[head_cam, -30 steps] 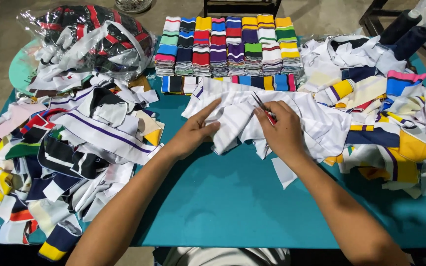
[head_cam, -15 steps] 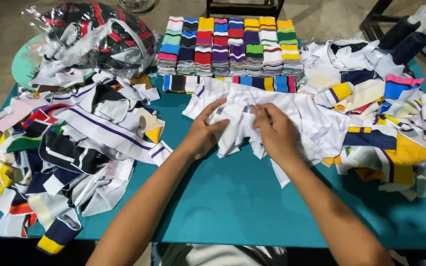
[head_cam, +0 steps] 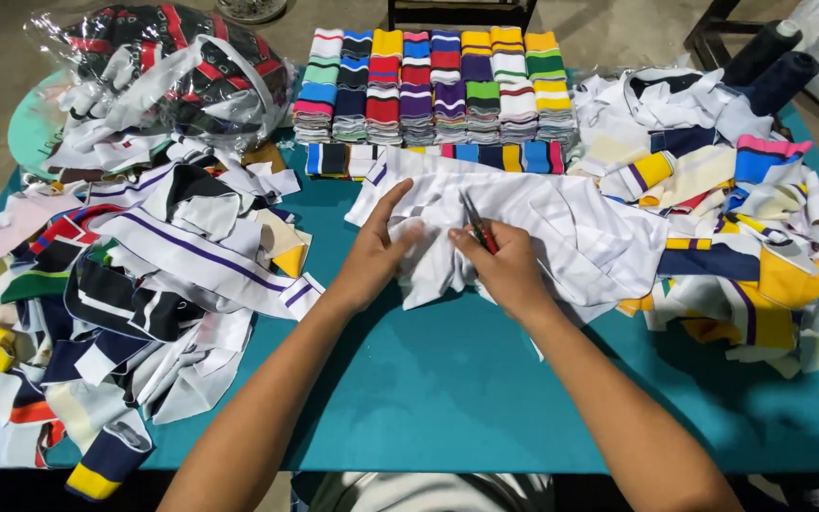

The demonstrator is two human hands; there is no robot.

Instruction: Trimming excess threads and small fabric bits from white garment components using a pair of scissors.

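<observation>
**Hands on white cloth, middle of the table**

Item 1. Left hand [head_cam: 378, 248]: lies palm down on the white cloth [head_cam: 561, 223], fingers loosely spread, thumb up, pressing the fabric flat.

Item 2. Right hand [head_cam: 504, 270]: curled on the same cloth, just beside the left, pinching a small pair of red-handled snips [head_cam: 477, 225] whose blades point toward the far edge (whether the blades are parted cannot be told).

Item 3. White cloth: a rumpled heap of white pieces at the middle of the teal table [head_cam: 447, 398], running from under both hands toward the right edge.

Item 4. Stacks of striped knit bands [head_cam: 433, 85]: neat folded columns in many colours along the far edge, directly beyond the hands; a shorter row of the same lies flat in front of them, touching the white cloth.

Item 5. Loose scraps, left [head_cam: 125, 284]: a wide, tangled heap of white, navy, yellow and red pieces covering the left edge down to the near left corner.

Item 6. Clear plastic bag [head_cam: 177, 71]: at the far left corner, stuffed with dark, red and white pieces.

Item 7. Mixed pile, right [head_cam: 741, 218]: white, yellow, navy and pink pieces along the right edge.

Item 8. Two dark thread cones [head_cam: 770, 62]: at the far right corner, behind the mixed pile.
</observation>
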